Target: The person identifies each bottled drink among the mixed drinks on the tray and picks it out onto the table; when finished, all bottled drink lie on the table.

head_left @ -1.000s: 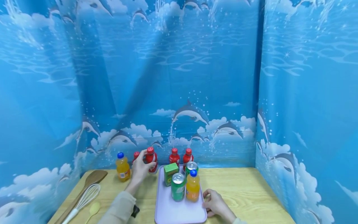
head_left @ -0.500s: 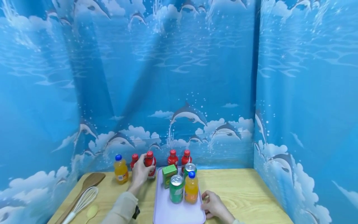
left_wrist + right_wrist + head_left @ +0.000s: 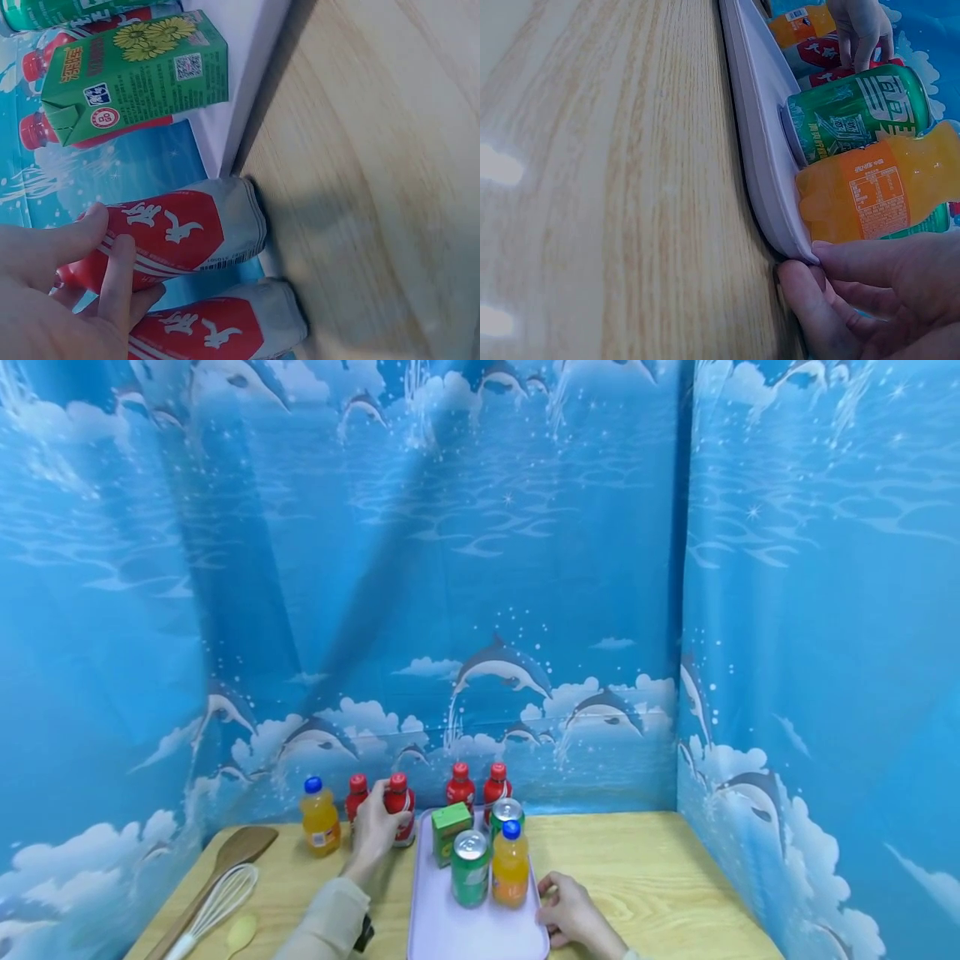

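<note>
My left hand (image 3: 375,827) holds a red bottle (image 3: 401,810) with a red cap, upright at the back of the table, left of the lilac tray (image 3: 480,935). In the left wrist view, thumb and fingers curl round the upper part of that bottle (image 3: 172,232), its base by the tray's corner. A second red bottle (image 3: 357,795) stands just left of it, partly hidden by the hand. My right hand (image 3: 573,910) pinches the tray's right rim; the right wrist view shows thumb and finger on that rim (image 3: 765,150).
On the tray stand a green carton (image 3: 452,833), green cans (image 3: 470,870) and an orange drink bottle (image 3: 511,867). Two more red bottles (image 3: 461,785) stand at its far end. Another orange drink bottle (image 3: 320,820), a wooden spatula (image 3: 243,850), a whisk (image 3: 225,897) and a yellow spoon (image 3: 242,932) are left.
My left hand has lowered the red bottle down toward the table, level with its neighbour. My right hand stays on the tray rim. The head view has shifted slightly.
</note>
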The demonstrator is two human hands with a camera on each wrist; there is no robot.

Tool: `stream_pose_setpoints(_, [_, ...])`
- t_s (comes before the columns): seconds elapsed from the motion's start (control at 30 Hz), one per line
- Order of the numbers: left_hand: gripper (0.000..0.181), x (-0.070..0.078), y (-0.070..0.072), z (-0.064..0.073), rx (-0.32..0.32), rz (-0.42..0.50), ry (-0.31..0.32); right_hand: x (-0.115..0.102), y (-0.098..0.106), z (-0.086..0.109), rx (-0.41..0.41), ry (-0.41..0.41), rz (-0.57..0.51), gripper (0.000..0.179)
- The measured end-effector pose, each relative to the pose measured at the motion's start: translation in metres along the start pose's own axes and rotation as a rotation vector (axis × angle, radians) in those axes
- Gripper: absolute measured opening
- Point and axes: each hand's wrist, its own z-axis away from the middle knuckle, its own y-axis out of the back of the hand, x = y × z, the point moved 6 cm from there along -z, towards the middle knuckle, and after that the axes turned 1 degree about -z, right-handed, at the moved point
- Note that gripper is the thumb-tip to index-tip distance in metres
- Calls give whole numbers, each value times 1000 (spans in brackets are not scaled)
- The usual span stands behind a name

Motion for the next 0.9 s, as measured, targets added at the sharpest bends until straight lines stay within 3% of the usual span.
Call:
stream_pose_setpoints(0.4, [72, 9, 0, -1, -117, -126, 28, -1, 0, 1, 2, 13, -10, 31])
stream_pose_setpoints(0.6, [67, 21, 12, 2, -107, -94, 24, 0, 1, -1, 3, -36, 14, 30])
stream_pose_setpoints(0.77, [65, 38, 24, 6, -50, -72, -61, 2, 0, -3, -1, -85, 41, 30])
stream_pose_setpoints(0.9, [63, 57, 26, 14, 10, -51, -211, 1, 0, -3, -1, -89, 45, 30])
